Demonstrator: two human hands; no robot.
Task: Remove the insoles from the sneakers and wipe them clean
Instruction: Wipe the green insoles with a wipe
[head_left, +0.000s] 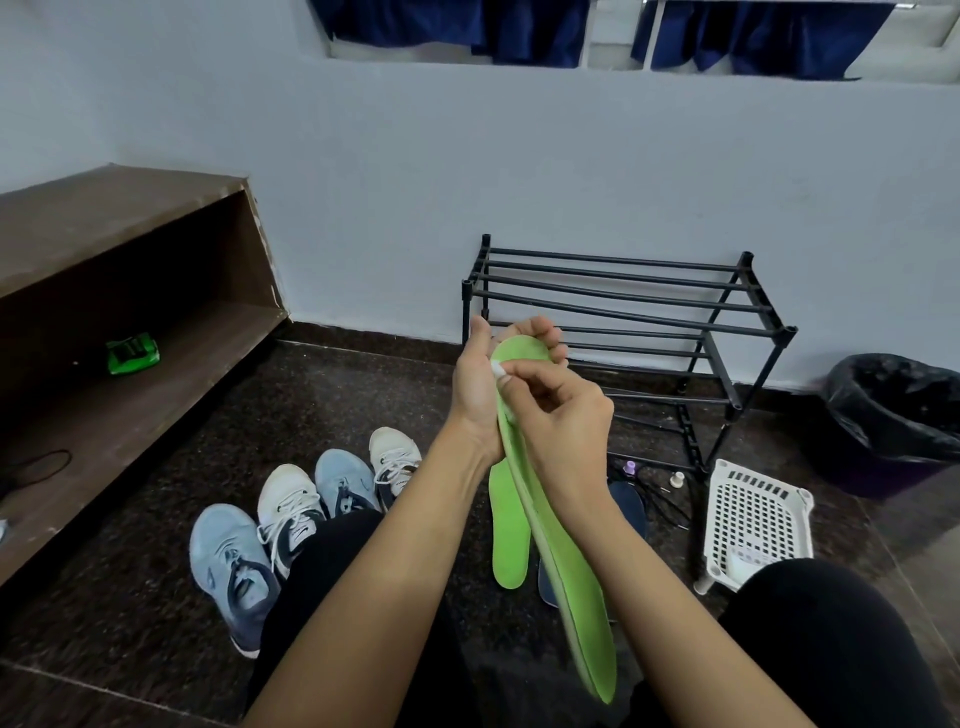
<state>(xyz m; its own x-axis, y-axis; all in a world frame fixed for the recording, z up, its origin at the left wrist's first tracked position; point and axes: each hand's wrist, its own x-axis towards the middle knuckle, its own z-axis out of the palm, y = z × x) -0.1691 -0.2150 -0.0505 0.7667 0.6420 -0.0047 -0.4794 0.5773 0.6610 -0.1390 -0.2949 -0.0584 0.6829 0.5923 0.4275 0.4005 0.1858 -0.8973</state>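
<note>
Lower left: four sneakers stand on the floor. Centre: the left hand grips the upper end of a green insole, whose free end runs toward lower centre. The right hand pinches a small white wipe against it. Held at one end only, the flexible insole may buckle under pressure, or the wipe may slip free.

Left hand, right hand bare; black trousers, perhaps leggings.
</note>
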